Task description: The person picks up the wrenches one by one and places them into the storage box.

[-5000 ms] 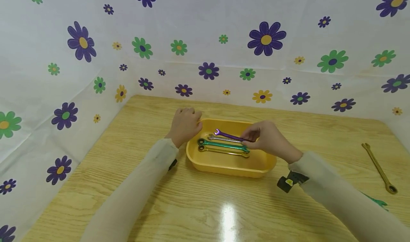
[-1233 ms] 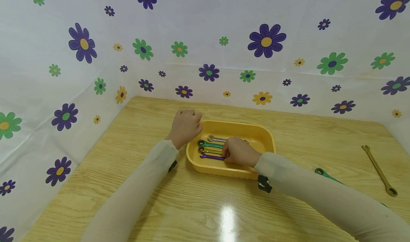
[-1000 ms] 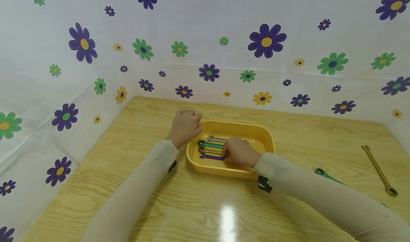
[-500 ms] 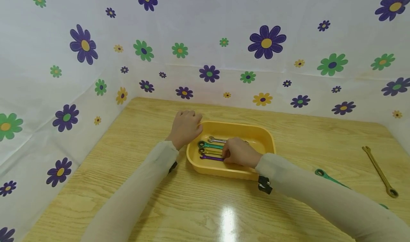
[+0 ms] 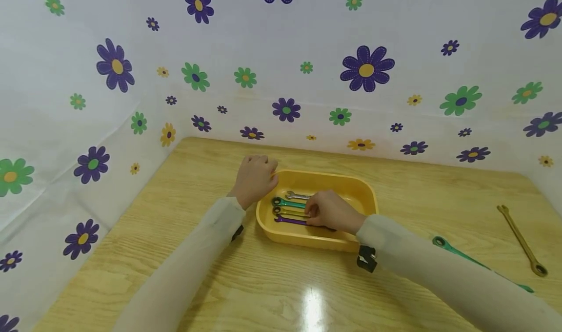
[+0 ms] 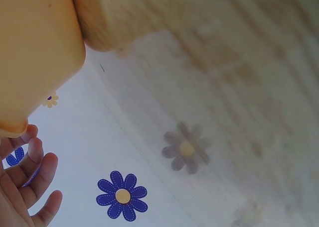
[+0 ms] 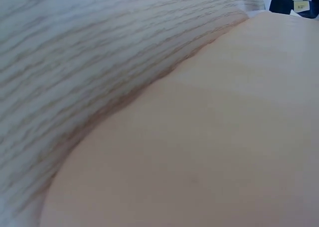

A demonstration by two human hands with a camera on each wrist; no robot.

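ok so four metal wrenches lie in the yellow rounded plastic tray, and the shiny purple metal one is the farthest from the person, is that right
Not quite: the shiny purple metal wrench is the nearest to the person, as the head view shows. The rest is right: four metal wrenches lie in the yellow rounded plastic tray.

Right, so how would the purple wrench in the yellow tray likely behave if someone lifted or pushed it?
Its slim, straight, metal-looking shank suggests the purple wrench would stay stiff when lifted. Its glossy finish might make it slightly slippery. Lying flat in the yellow tray, it would probably slide rather than roll if pushed.
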